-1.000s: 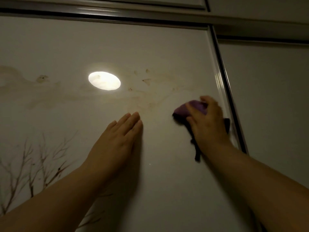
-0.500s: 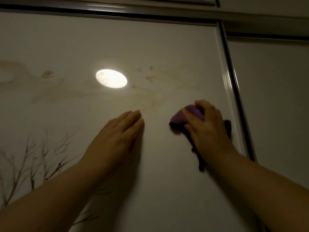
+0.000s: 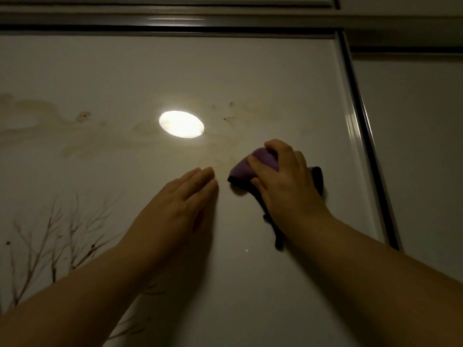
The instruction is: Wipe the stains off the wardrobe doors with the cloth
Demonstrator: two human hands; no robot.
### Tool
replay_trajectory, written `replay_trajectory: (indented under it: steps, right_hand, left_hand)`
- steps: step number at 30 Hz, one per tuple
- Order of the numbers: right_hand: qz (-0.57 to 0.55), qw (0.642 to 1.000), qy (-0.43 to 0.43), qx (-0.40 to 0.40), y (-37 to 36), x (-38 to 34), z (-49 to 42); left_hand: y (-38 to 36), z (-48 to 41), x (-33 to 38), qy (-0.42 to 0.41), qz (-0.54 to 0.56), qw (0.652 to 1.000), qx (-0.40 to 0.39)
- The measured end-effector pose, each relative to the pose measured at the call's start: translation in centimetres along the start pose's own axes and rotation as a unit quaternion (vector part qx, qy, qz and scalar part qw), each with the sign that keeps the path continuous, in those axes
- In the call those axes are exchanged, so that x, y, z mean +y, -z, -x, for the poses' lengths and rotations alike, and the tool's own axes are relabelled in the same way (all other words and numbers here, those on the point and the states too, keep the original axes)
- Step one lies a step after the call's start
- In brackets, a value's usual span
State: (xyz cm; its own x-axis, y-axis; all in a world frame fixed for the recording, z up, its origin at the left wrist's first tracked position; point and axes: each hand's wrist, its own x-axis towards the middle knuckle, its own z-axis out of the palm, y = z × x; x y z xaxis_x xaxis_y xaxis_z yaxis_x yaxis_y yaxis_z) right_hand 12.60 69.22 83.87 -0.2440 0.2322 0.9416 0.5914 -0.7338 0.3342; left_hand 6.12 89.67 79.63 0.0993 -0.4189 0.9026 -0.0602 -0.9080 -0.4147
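A white sliding wardrobe door [image 3: 162, 71] fills the view, with brownish stains [image 3: 82, 136] smeared across its middle and small dark specks [image 3: 229, 118] higher up. My right hand [image 3: 285, 181] presses a purple cloth [image 3: 241, 169] against the door, just right of centre; a dark end of the cloth hangs below the wrist. My left hand [image 3: 180, 209] lies flat on the door with fingers together, just left of the cloth and apart from it.
A bright lamp reflection [image 3: 181, 124] shines on the door above my hands. A printed bare tree [image 3: 57, 236] decorates the lower left. The dark metal door frame [image 3: 363, 136] runs down the right, with a second door panel [image 3: 421, 146] beyond it and the top track [image 3: 175, 23] above.
My right hand has slid the cloth leftward across the door, closer to my left hand. The left hand has stayed flat in about the same spot.
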Motion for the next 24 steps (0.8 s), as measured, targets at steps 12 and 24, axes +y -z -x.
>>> replay_trajectory:
  steps: [12,24]
  right_hand:
    - [-0.049,0.976,-0.183,0.104,-2.5,-2.1,-7.8]
    - [-0.089,0.946,-0.279,0.135,-1.0,-1.5,-6.6]
  left_hand:
    - [1.7,3.7,-6.1,0.0,-0.019,1.0,0.012]
    - [2.3,4.3,-7.8,0.001,-0.015,0.999,-0.028]
